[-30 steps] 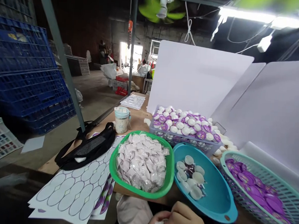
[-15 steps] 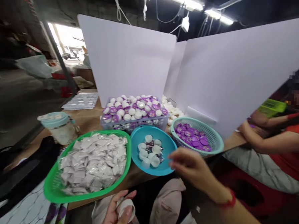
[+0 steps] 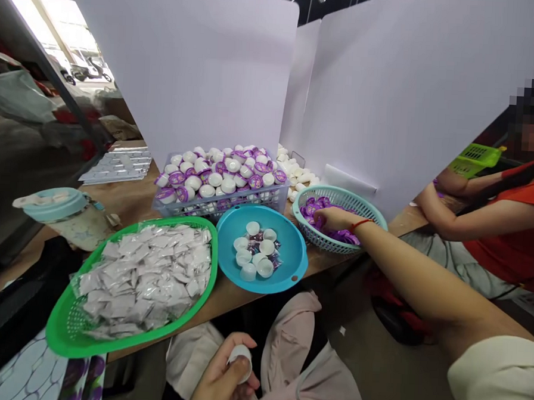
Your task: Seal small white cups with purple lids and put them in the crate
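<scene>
Bright even indoor light, blown-out glare in the doorway [image 3: 47,33], soft shadows, wide-angle bending at the edges

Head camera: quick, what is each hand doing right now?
Left hand: closed, holding a small white cup.
Right hand: down in the teal basket among purple discs; cannot tell whether it holds any.
</scene>
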Demonstrator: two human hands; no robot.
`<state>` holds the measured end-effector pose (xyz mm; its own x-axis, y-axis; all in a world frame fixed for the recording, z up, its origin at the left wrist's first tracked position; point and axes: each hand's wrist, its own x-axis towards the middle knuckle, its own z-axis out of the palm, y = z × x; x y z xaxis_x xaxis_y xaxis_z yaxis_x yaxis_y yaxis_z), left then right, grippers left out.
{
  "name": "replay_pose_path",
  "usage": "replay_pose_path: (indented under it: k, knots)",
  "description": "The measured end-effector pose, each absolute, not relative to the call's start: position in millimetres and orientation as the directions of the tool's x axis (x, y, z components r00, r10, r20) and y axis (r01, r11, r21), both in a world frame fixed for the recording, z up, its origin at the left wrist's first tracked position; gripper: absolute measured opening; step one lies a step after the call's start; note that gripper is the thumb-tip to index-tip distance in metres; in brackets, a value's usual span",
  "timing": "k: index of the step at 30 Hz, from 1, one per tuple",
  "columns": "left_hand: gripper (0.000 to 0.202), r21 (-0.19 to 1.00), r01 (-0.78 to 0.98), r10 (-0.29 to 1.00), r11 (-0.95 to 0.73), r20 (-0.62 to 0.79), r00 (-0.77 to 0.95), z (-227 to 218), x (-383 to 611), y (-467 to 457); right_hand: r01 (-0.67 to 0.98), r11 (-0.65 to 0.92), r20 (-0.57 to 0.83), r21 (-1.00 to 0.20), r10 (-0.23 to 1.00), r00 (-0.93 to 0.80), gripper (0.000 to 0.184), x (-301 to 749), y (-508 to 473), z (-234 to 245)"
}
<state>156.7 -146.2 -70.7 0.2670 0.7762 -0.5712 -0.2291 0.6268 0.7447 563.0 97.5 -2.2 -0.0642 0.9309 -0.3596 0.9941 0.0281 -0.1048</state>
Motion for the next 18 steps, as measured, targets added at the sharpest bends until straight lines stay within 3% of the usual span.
replay_pose_path:
  k: [2,5,8,11,14,18]
  knots:
    - [0.043,0.734,-0.227,0.758,0.641,-0.559,0.335,-66,151,-142,0.994,0.027,-0.389,-0.103,0.919,-0.065,0.037,570,98,-9]
    - [0.038,0.691,-0.254,0.72,0.677,-0.549,0.424,-55,142,-135,0.994,0.01,-0.419,-0.108,0.907,-0.054,0.027,576,96,-15]
    - [0.047,0.613,-0.34,0.687,0.713,-0.516,0.511,-42,135,-131,0.995,-0.019,-0.41,-0.102,0.912,-0.025,0.026,581,91,-17]
    - [0.053,0.56,-0.416,0.692,0.717,-0.5,0.52,-34,133,-132,0.995,-0.021,-0.393,-0.1,0.919,-0.02,0.032,587,86,-17]
    - [0.054,0.582,-0.427,0.718,0.692,-0.488,0.497,-29,132,-134,0.995,-0.022,-0.369,-0.098,0.929,-0.016,0.038,596,81,-17]
    - [0.053,0.62,-0.429,0.748,0.657,-0.466,0.473,-21,130,-132,0.997,-0.047,-0.188,-0.069,0.982,0.033,0.034,609,76,-14]
